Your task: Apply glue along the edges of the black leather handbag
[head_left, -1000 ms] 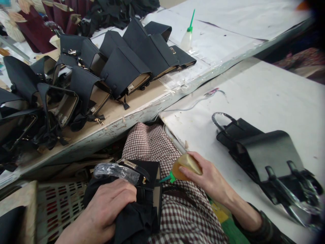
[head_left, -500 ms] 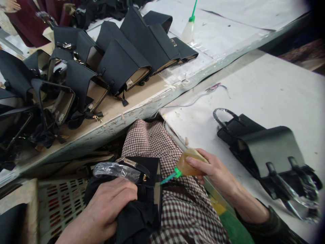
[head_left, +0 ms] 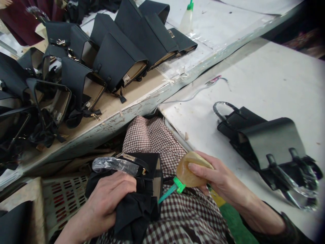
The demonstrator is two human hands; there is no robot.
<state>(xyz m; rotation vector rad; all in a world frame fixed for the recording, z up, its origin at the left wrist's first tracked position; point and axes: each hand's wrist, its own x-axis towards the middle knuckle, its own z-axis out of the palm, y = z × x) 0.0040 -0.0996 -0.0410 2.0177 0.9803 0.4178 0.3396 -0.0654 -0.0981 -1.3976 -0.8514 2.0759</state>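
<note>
A black handbag (head_left: 144, 189) lies on my lap, its handle wrapped in clear plastic (head_left: 111, 165). My left hand (head_left: 108, 203) is closed on the bag's soft black side and holds it down. My right hand (head_left: 218, 178) grips an amber squeeze bottle of glue (head_left: 189, 169) with a green nozzle (head_left: 170, 191). The nozzle tip points down-left and touches the bag's right edge.
Another black handbag (head_left: 269, 149) lies on the white table (head_left: 266, 84) to the right. A row of several black handbags (head_left: 114, 57) stands on the long bench (head_left: 132, 105) ahead. A second glue bottle (head_left: 186, 20) stands at the back. A slotted crate (head_left: 63, 200) sits at lower left.
My right hand has tilted the glue bottle downward and brought the nozzle tip to the bag's edge. The left hand has kept its hold. The view has shifted down slightly.
</note>
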